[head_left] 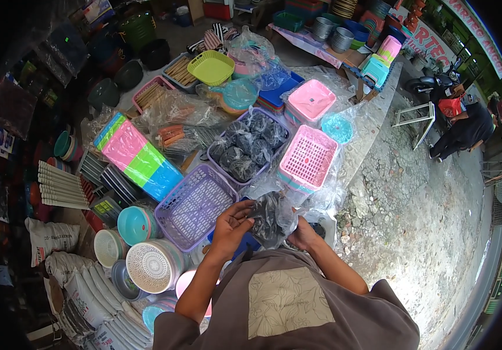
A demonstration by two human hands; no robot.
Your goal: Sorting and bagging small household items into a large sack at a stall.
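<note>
A clear plastic bag with dark contents (269, 220) is held up in front of my chest between both hands. My left hand (233, 226) grips its left side with curled fingers, the thumb against the plastic. At the other side my right hand (306, 234) is closed on the bag's edge, its fingertips partly hidden by the plastic. What the dark contents are, I cannot make out. Just beyond stands a purple basket (283, 150) filled with several similar dark bags (245, 143). Left of my hands lies a second purple basket (195, 208) with nothing in it.
Pink baskets (309, 156) in plastic wrap stand ahead on the right. Colourful wrapped panels (140, 156) lie at the left, with stacked round baskets (150, 267) and white sacks (93, 294) nearer. Rough concrete ground (408, 233) stretches rightward, where another person (467, 131) bends near a motorcycle (432, 83).
</note>
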